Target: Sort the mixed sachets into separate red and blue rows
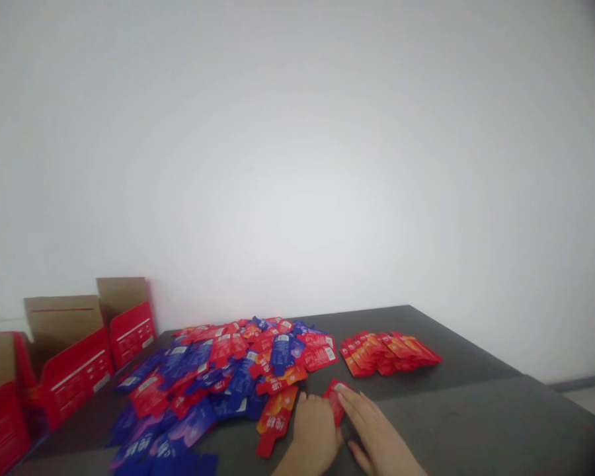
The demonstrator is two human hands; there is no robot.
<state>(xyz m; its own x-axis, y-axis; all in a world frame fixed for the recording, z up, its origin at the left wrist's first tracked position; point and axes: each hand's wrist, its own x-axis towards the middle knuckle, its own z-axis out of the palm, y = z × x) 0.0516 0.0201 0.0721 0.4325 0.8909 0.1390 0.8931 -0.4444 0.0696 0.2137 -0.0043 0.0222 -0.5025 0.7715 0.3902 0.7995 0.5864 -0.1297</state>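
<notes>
A red sachet (pixel 335 400) is between my hands near the front of the dark table. My left hand (pixel 313 433) is curled beside it, fingers closed at its lower left edge; the fingertips are partly hidden. My right hand (pixel 374 430) lies over the sachet's right side with fingers stretched out and the thumb apart. Just left of my left hand, an orange-and-red sachet (pixel 276 418) lies flat. Farther left spreads a loose heap of red and blue sachets (pixel 213 373). Behind my right hand, red-orange sachets (pixel 387 353) lie overlapped in neat rows.
Several open red cardboard boxes (pixel 77 380) with brown flaps stand along the table's left side. The dark table (pixel 476 403) reaches back to a plain white wall (pixel 297 165). Its right edge slopes toward the lower right corner.
</notes>
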